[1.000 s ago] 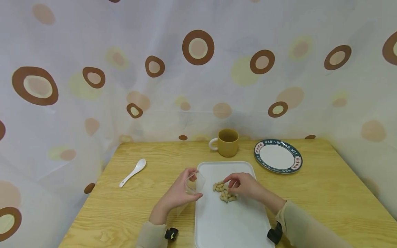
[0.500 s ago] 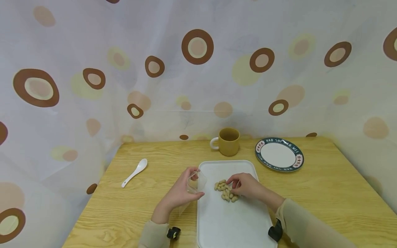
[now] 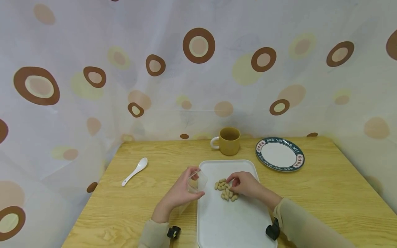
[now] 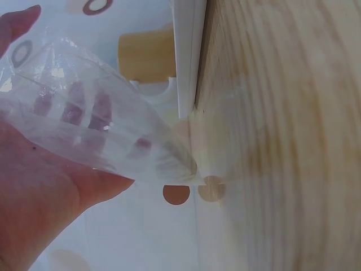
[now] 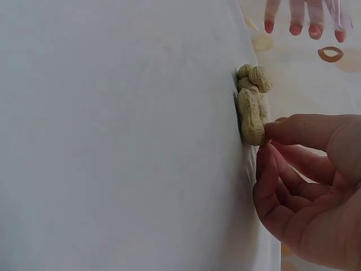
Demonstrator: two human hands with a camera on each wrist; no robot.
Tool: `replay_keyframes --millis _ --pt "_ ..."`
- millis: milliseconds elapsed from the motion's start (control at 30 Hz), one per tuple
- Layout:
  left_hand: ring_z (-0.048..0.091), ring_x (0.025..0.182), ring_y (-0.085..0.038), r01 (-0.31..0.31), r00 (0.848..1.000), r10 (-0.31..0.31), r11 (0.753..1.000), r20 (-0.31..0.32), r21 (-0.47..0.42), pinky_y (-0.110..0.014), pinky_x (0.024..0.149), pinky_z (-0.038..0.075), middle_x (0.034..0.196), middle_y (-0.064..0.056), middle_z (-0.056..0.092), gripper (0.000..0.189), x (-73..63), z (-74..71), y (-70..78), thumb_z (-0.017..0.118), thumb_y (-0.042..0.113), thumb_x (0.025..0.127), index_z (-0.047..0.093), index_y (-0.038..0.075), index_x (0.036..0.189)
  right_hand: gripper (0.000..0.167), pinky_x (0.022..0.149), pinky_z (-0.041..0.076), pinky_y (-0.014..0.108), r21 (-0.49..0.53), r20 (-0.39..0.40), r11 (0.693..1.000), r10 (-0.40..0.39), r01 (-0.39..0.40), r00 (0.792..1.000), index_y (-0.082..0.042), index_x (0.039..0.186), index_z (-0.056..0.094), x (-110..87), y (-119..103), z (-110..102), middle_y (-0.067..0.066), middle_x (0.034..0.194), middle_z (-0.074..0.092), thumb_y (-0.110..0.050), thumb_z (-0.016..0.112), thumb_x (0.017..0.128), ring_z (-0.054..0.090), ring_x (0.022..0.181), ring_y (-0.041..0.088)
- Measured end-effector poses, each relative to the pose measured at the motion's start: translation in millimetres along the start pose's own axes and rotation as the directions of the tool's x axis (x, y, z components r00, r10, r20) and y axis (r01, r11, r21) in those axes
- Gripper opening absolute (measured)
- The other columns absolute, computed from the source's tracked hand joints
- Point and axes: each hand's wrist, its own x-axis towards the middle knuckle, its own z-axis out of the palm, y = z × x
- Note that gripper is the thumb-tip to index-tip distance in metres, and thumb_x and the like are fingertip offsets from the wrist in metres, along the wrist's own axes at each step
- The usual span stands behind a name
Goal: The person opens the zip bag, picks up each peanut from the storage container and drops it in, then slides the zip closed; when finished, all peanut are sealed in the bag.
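A clear plastic bag (image 3: 198,181) is held by my left hand (image 3: 180,193) at the left edge of the white tray (image 3: 232,224). Thumb and fingers spread its mouth toward the tray; in the left wrist view the bag (image 4: 96,121) tapers to a corner and fingers show through it. On the tray lies a small heap of peanuts (image 3: 227,194) in their shells. My right hand (image 3: 248,185) reaches in from the right side, and its thumb and fingertips pinch the end of a peanut (image 5: 250,121) at the heap.
Behind the tray stands a mustard mug (image 3: 229,142) with a white handle. A green-rimmed plate (image 3: 277,155) lies at the back right. To the left is a white spoon (image 3: 134,171) on the wooden table (image 3: 102,206). A patterned curtain (image 3: 173,86) closes off the back and sides.
The right fingertips have shifted slightly among the peanuts, and the thumb and fingers have drawn closer round one. The left hand keeps the bag in place. The head view has shifted a little.
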Motion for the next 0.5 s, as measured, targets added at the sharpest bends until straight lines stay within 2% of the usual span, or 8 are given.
replay_keyframes --millis 100,267,500 --pt "0.049 0.119 -0.029 0.001 1.0 -0.001 1.0 0.006 0.0 -0.055 0.101 0.043 0.131 -0.022 0.05 0.071 0.6 0.6 1.1 0.08 0.019 0.081 0.04 0.009 0.138 0.02 0.062 0.043 0.026 0.009 -0.008 1.0 0.007 -0.007 1.0 -0.01 0.104 0.072 0.2 -2.6 -4.7 0.0 0.076 0.059 -0.007 0.075 0.084 0.051 0.07 0.015" --pt "0.049 0.118 -0.029 -0.001 1.0 0.001 1.0 0.01 0.01 -0.055 0.1 0.043 0.129 -0.023 0.05 0.071 0.6 1.3 1.9 0.081 0.018 0.08 0.04 0.009 0.137 0.02 0.065 0.044 0.025 0.016 -0.027 0.999 -0.033 0.033 0.999 -0.011 0.105 0.073 0.9 -11.0 -12.9 -0.001 0.078 0.06 -0.007 0.074 0.085 0.051 0.074 0.015" --pt "0.05 0.117 -0.028 -0.008 1.0 0.008 1.0 0.008 0.009 -0.053 0.098 0.044 0.128 -0.022 0.05 0.071 1.9 1.7 0.9 0.081 0.019 0.08 0.04 0.009 0.137 0.022 0.066 0.049 0.024 0.087 -0.051 0.994 -0.054 0.059 0.997 -0.014 0.11 0.072 -2.2 -28.0 -24.1 -0.001 0.085 0.063 -0.012 0.073 0.088 0.054 0.078 0.016"
